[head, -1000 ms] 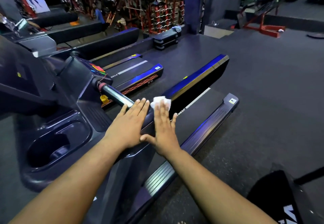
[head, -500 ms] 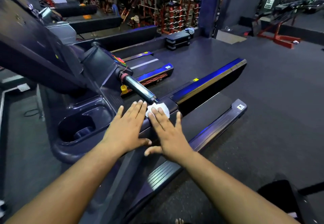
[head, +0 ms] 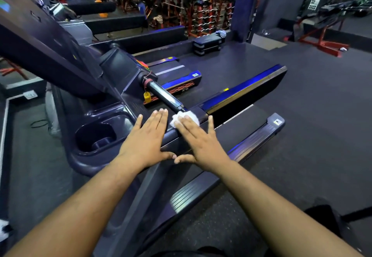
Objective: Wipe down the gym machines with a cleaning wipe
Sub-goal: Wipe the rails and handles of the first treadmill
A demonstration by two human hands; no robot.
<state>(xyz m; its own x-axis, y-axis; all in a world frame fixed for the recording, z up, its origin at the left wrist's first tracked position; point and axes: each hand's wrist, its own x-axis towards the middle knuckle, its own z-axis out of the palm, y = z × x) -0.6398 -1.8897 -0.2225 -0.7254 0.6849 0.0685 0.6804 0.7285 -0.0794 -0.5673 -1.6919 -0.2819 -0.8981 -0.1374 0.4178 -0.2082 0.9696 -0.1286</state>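
A dark treadmill fills the middle of the head view, its side handrail [head: 171, 136] running from the console toward me. A white cleaning wipe [head: 186, 117] lies on the rail just below the chrome grip bar [head: 165, 96]. My right hand [head: 198, 141] presses flat on the wipe with straight, spread fingers. Beside it my left hand [head: 148, 139] rests flat on the rail and console edge, fingers straight, holding nothing. The two thumbs nearly touch.
A cup holder [head: 96, 136] sits in the console tray at left. The treadmill belt [head: 231, 134] and side step rail [head: 251, 146] stretch away on the right. A second treadmill [head: 177, 75] stands beyond. Weight racks [head: 201, 15] and a red frame [head: 326, 43] line the back.
My right hand has slid the wipe along the handrail toward the chrome grip bar. My head has turned left, so the console fills more of the view. The left hand stays flat.
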